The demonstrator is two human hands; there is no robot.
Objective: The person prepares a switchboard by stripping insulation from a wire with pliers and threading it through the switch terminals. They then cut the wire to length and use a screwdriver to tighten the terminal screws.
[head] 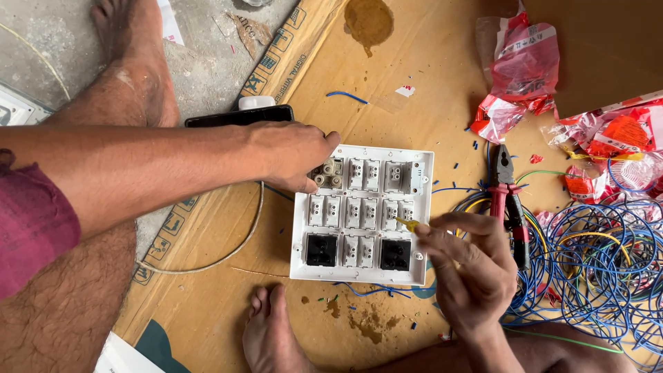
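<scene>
A white switch plate (362, 215) lies face down on cardboard, showing rows of white switch backs and two black socket backs. My left hand (293, 153) grips its upper left corner, fingers curled over a beige switch module. My right hand (464, 266) hovers at the plate's right edge and pinches a short yellow-tipped wire piece (409, 223) that points at the middle row. Blue wires run out from under the plate.
Red-handled pliers (510, 204) lie just right of the plate beside a tangle of blue, yellow and green wires (599, 266). Red and clear plastic bags (518, 76) sit at the upper right. A black phone (238, 116) lies upper left. My bare foot (273, 335) rests below the plate.
</scene>
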